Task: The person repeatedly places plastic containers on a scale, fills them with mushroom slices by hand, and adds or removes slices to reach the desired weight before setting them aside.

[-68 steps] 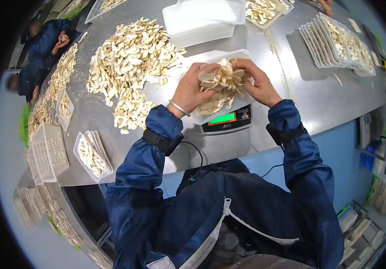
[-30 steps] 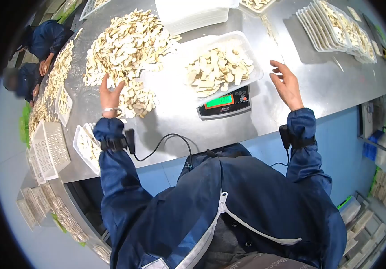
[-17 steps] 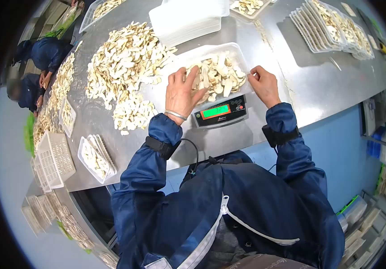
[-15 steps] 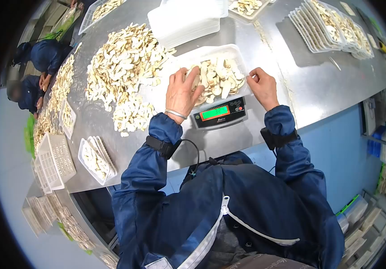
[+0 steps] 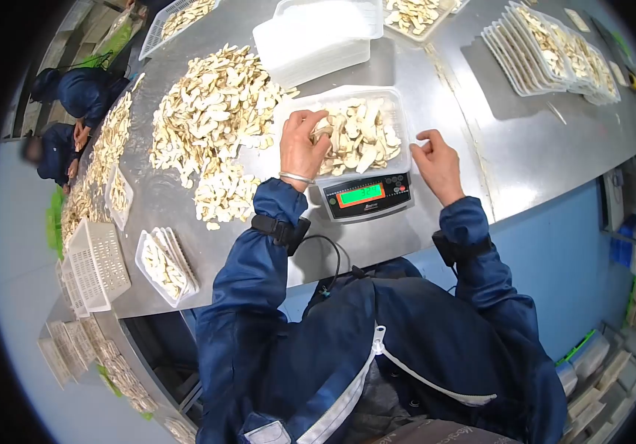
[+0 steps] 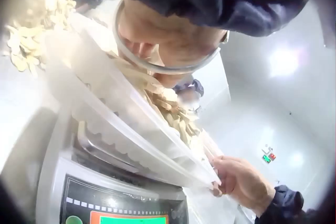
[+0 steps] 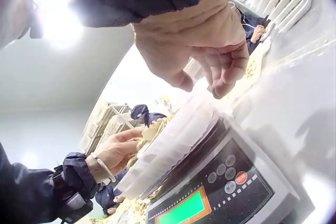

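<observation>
A clear plastic tray [image 5: 405,140] of pale sliced pieces [image 5: 366,137] sits on a digital scale [image 5: 370,198] with a lit green display. My left hand [image 5: 302,152] reaches over the tray's left side, and its thumb and fingers pinch slices at the heap's edge; in the right wrist view the left hand [image 7: 116,153] is beside those slices. Close to the tray's right rim, my right hand [image 5: 440,169] has loosely bent fingers, with no slice visible in them. The right wrist view shows this hand [image 7: 194,45] just over the tray corner; contact is unclear.
A large slice pile [image 5: 214,111] lies left of the tray, with stacked empty trays [image 5: 314,55] behind. Filled trays [image 5: 543,55] stand back right, others [image 5: 164,266] front left, beside a perforated basket [image 5: 100,263]. Two people work at far left.
Both hands earlier held a clump of slices over the tray, then spread apart, the left near the pile. They have come back to the tray's sides. The right fingers have since loosened slightly.
</observation>
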Demonstrator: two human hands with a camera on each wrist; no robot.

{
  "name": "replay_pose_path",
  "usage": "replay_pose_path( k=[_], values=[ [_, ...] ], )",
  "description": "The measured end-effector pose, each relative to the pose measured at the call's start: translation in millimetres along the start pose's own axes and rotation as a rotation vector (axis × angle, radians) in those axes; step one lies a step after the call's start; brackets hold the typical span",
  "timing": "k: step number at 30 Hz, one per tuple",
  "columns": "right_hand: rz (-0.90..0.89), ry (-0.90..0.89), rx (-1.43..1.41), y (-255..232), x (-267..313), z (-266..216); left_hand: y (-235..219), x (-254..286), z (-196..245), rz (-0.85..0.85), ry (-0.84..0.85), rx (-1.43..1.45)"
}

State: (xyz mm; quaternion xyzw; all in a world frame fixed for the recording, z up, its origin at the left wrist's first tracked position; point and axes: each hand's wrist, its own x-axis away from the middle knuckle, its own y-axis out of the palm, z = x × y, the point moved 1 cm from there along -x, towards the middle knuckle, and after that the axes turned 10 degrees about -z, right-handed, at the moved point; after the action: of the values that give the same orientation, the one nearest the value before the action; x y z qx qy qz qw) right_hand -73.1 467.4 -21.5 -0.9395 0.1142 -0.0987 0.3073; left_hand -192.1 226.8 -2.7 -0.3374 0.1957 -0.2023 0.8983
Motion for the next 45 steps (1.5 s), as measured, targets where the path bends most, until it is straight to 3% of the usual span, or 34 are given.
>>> replay_pose_path(
  k=[3,6,8,10,12,14,16,18,19,22,23,27,30,35,38,40,41,43,45],
  values=[
    [0.031,-0.021,-0.015,-12,7,9,-4,-1,-7,0.112,-0.054,0.313],
    [0.046,-0.005,-0.065,-21,14,19,-20,-1,-21,-0.003,-0.41,0.689],
    [0.058,0.005,-0.068,-26,19,29,-33,1,-19,0.095,-0.391,0.893],
    [0.051,0.027,-0.04,-35,24,27,-65,7,-22,0.182,-0.402,0.821],
    [0.054,0.045,-0.054,-40,31,32,-98,23,-54,0.317,-0.328,0.801],
    [0.079,0.058,-0.044,-41,37,33,-139,48,-75,0.314,-0.382,0.593],
    [0.096,0.084,-0.057,-41,42,40,-167,70,-111,0.315,-0.397,0.275],
    [0.13,0.079,-0.048,-40,49,38,-185,84,-125,0.36,-0.239,-0.278],
    [0.159,0.079,-0.043,-39,54,35,-185,88,-126,0.408,-0.225,-0.122],
    [0.185,0.09,-0.032,-34,68,24,-170,96,-100,0.294,-0.348,0.09],
    [0.183,0.098,-0.02,-32,70,21,-158,98,-109,0.291,-0.28,0.2],
    [0.196,0.094,-0.004,-20,88,7,-121,98,-76,0.189,-0.189,0.23],
    [0.23,0.101,-0.032,-17,97,-4,-104,101,-64,0.071,-0.23,0.405],
    [0.193,0.073,0.016,-20,93,-5,-88,87,-27,0.002,-0.201,0.317],
    [0.166,-0.066,0.033,-10,73,-14,-59,70,-7,-0.084,-0.03,0.225],
    [0.088,-0.23,0.02,-5,57,-41,-36,50,11,-0.07,0.203,-0.053],
    [0.042,-0.295,0.04,-4,50,-55,-29,41,21,-0.124,0.238,-0.139],
    [-0.025,-0.436,0.112,3,33,-69,-16,27,35,-0.165,0.21,-0.267],
    [-0.059,-0.425,0.219,12,21,-77,-5,17,40,-0.171,0.186,-0.291]
  ],
)
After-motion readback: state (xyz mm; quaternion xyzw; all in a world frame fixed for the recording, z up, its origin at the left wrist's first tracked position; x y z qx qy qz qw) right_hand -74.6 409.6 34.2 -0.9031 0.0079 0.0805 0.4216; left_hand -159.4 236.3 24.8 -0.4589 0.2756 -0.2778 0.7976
